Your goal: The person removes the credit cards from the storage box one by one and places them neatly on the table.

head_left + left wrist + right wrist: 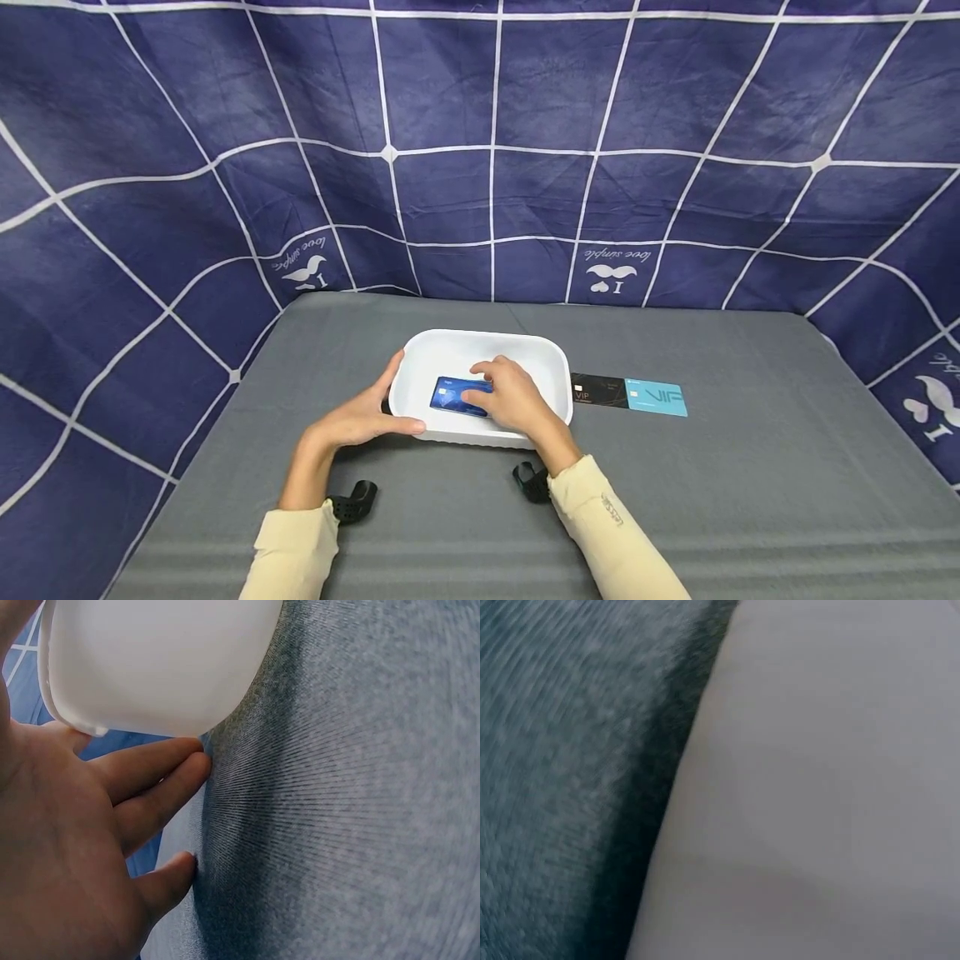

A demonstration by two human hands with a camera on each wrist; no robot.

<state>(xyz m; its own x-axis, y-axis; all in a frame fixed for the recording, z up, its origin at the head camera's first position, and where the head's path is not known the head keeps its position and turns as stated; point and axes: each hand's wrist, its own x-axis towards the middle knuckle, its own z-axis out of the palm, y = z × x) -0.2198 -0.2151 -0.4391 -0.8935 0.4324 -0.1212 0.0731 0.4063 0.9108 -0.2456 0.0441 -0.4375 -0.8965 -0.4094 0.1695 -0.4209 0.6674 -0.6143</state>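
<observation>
A white rectangular tray [429, 354] stands on the grey surface, with a blue bank card [452, 395] in it. My left hand [363, 417] spans the tray's left end, thumb against the near side and index finger at the left rim. In the left wrist view, this hand's other fingers [154, 761] lie nearly straight by the tray's wall. My right hand [516, 398] reaches over the tray, thumb over the blue card and index finger beyond its far edge. It hides the card's right end. The right wrist view shows only the tray's pale wall [817, 765] and cloth.
Right of the tray lie a black VIP card [600, 392] and a light blue VIP card [657, 397], end to end. Grey cloth [750, 467] covers the table. A navy curtain [547, 92] with white lines hangs behind. Each wrist wears a black mount [356, 502].
</observation>
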